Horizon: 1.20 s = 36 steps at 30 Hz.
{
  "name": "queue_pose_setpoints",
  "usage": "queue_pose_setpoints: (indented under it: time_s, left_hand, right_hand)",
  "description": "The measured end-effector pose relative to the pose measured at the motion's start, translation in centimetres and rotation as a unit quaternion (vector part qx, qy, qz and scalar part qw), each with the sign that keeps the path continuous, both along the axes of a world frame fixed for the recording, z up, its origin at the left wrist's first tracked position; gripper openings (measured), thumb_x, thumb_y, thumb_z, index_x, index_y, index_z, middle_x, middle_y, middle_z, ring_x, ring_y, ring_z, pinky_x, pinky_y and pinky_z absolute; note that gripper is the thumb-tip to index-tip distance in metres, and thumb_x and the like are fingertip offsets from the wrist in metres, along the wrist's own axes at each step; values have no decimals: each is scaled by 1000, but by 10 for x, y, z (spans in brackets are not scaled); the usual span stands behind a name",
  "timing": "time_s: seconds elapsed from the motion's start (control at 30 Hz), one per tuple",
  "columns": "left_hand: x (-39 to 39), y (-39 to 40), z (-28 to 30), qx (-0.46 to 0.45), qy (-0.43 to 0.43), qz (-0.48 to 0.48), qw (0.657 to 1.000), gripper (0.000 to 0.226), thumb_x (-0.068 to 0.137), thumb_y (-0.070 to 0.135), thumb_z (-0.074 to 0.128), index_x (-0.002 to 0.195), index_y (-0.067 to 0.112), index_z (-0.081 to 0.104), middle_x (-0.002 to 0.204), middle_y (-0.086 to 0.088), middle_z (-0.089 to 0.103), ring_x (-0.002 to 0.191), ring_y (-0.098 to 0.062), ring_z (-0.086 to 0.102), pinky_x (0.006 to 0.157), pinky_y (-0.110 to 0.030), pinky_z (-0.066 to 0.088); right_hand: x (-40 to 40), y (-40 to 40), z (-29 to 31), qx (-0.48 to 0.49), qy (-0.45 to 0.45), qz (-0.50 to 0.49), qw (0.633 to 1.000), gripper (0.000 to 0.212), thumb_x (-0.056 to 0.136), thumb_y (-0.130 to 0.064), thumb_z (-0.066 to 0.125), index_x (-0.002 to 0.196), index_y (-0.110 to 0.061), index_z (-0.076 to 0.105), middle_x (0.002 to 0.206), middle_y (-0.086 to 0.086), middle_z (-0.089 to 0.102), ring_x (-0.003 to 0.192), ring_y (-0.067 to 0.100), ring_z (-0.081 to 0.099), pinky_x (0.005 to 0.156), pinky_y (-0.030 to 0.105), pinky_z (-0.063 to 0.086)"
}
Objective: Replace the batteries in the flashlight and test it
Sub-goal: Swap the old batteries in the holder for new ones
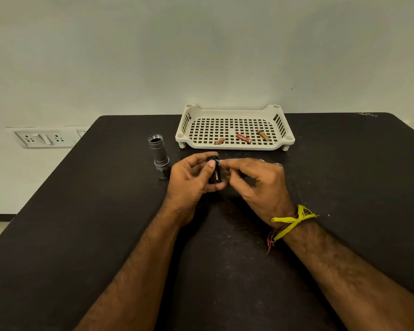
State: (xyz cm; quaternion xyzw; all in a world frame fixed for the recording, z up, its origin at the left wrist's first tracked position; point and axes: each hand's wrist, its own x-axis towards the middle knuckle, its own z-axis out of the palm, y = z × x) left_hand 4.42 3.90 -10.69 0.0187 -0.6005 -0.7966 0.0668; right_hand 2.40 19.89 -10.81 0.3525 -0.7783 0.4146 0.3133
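Note:
My left hand point(191, 177) grips a black battery holder point(215, 172) upright above the table, with a battery showing in its side. My right hand point(253, 180) pinches at the holder's upper right side with thumb and forefinger; what lies between those fingertips is too small to make out. The grey flashlight body point(158, 154) stands on its head end left of my hands, its threaded open end facing up. Three loose batteries lie in the white tray: a brown one point(219, 141), a red one point(243, 138) and another brown one point(263, 135).
The white perforated tray point(234, 111) sits at the table's far edge against the wall. Small metal parts point(278, 165) peek out behind my right hand. A wall socket plate point(43, 138) is mounted at the left. The dark table point(105, 211) reaches toward me.

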Motion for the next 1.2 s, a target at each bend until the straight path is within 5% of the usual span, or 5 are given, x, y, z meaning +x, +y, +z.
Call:
queue_pose_setpoints:
  time_s: [0.23,0.5,0.8,1.0,1.2]
  left_hand:
    - [-2,2,-2,-44,-3,41,998,23,92,5,69,114,7,67,103,-15,71,83,-19,76,62,-28,62]
    - [-6,4,-3,-16,-16,127,992,21,97,2,60,118,6,63,106,-20,61,85,-24,71,63,-28,62]
    - [-6,0,-6,-27,14,45,999,28,108,6,33,121,12,57,96,-10,74,73,-21,75,63,-26,60]
    - [-7,-3,-6,-25,35,5,999,24,107,10,42,121,10,61,83,7,75,75,-12,72,74,-25,60]
    - [-4,-5,-3,26,27,-43,998,21,101,7,54,119,5,63,95,-7,76,85,-18,74,82,-31,62]
  right_hand:
    - [4,1,-3,17,-73,26,997,22,80,-1,79,103,-2,77,97,6,77,82,14,72,76,36,60]
    - [-3,4,-4,-13,-150,-84,985,11,81,-4,77,89,-10,76,81,-4,72,69,10,66,69,31,58]
    - [-12,3,-7,101,-145,-103,979,18,84,-11,77,101,-16,77,96,2,75,93,21,63,84,42,55]
    - [-9,5,-5,-23,-108,-92,990,16,84,-3,74,97,-11,78,92,0,74,88,16,66,78,35,56]
    - [-1,-4,-4,-85,-133,-56,986,14,86,-4,76,99,-9,78,90,-4,73,84,10,68,77,24,57]
